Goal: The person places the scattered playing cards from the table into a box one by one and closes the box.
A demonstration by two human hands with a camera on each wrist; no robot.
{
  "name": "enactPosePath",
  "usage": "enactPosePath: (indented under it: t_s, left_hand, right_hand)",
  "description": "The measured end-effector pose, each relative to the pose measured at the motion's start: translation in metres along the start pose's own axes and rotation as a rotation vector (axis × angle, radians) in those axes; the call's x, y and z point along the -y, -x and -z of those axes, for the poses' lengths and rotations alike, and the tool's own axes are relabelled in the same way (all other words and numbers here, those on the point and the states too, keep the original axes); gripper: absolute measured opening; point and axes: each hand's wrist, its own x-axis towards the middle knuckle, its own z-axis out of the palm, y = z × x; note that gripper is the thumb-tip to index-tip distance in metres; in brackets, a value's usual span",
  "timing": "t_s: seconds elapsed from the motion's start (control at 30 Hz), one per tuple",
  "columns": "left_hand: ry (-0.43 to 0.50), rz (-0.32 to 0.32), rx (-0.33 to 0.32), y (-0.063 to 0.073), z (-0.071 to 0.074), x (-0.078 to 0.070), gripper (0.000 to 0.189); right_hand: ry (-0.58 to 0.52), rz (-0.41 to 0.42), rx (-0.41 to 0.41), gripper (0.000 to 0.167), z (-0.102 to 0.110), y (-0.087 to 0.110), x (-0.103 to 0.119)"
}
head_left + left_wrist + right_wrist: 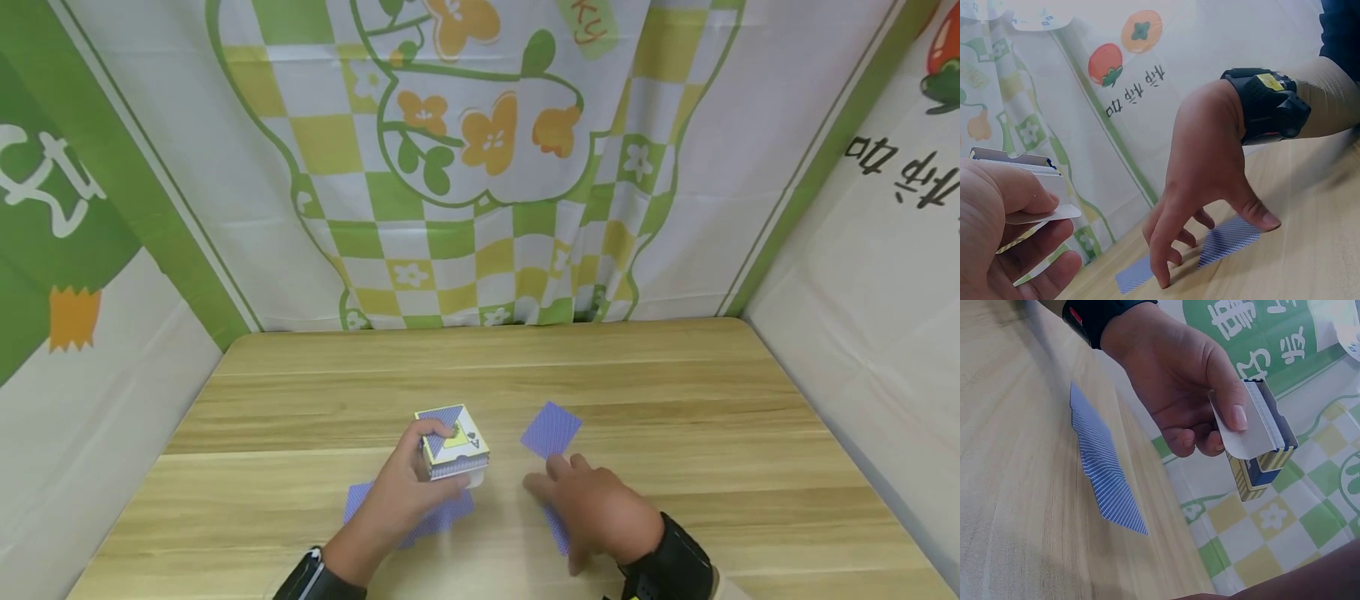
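My left hand (401, 483) grips a playing-card box (469, 443) above the table, thumb on its top face. In the right wrist view, the white flap (1249, 439) of the box is out under the thumb, and a stack of cards (1266, 415) shows inside. My right hand (600, 510) reaches down over a blue-backed card (556, 530) on the table. Seen from the left wrist, the fingers and thumb spread on either side of that card (1227, 240), fingertips close to the wood. Just beyond the fingers lies another blue-backed card (551, 427).
Below the left hand, several overlapping blue-backed cards (442, 521) lie face down on the wooden table (300, 392). A patterned cloth (480, 275) hangs along the table's back edge, with printed sheets at both sides.
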Motion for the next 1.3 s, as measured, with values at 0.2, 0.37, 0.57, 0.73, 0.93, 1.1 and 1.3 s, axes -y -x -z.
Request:
enactPosePath:
  t_s: [0.2,0.37,0.57,0.73,0.93,1.1,1.3]
  left_hand:
    - [-0.012,0.007,-0.016,0.0,-0.001,0.0,0.06]
    - [-0.009,0.01,-0.015,0.0,-0.001,0.0,0.06]
    - [0.001,0.001,-0.007,0.0,-0.001,0.0,0.06]
    - [-0.002,0.005,-0.01,-0.001,0.0,0.001,0.06]
    - [-0.005,0.012,-0.022,-0.001,0.0,0.001,0.061]
    - [-0.009,0.014,-0.019,-0.001,0.0,0.001,0.06]
    - [-0.019,0.015,-0.011,-0.001,-0.001,0.002,0.061]
  right_hand:
    - [0.005,0.013,-0.053,0.096,-0.002,-0.006,-0.002]
    - [-0.04,0.05,-0.127,0.087,-0.007,-0.015,-0.011]
    - [-0.105,0.076,-0.19,0.068,-0.011,-0.022,-0.019]
    - [-0.139,0.061,-0.138,0.061,-0.006,-0.019,-0.024]
    - [-0.135,0.042,-0.104,0.064,0.0,-0.015,-0.023]
    - [-0.124,0.039,-0.086,0.065,0.003,-0.012,-0.023]
    - [-0.107,-0.052,-0.04,0.065,0.007,-0.005,-0.024]
